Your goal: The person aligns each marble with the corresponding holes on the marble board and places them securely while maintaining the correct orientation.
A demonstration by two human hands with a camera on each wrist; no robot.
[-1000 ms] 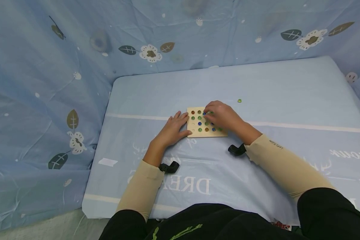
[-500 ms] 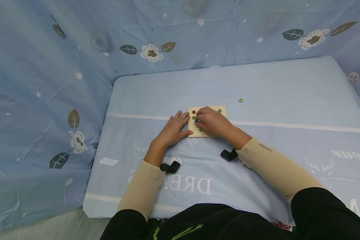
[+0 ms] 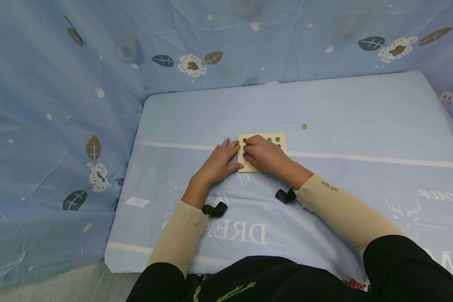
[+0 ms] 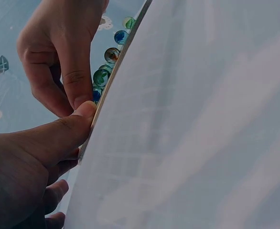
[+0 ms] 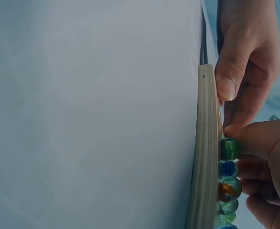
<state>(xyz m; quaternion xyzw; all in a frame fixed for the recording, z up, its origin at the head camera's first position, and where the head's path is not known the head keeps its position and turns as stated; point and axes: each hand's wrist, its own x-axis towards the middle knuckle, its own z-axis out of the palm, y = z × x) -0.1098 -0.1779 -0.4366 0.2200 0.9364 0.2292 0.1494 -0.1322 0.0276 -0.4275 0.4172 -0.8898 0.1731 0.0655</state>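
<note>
A pale wooden board point(image 3: 251, 168) with marbles standing in its holes lies on a blue cloth-covered surface. My left hand point(image 3: 219, 161) rests along its left side, fingers extended, the thumb over the near left corner. Above the board is my right hand point(image 3: 266, 154), thumb and fingertips pinching a blue marble point(image 3: 245, 154) at the left column. The fingers partly hide that marble, and the hand covers most of the board's middle. Side-on in the right wrist view, green point(image 5: 230, 149), blue and orange marbles stand along the board beside the right thumb.
One loose green marble point(image 3: 304, 126) lies beyond the board to the right. A white strip point(image 3: 137, 202) sits on the cloth at the left. Patterned blue fabric point(image 3: 226, 42) hangs behind the surface. Each wrist carries a black camera mount point(image 3: 285, 196).
My right hand has moved left and toward me across the board, bringing the blue marble to the left column. My left hand has stayed at the board's left side.
</note>
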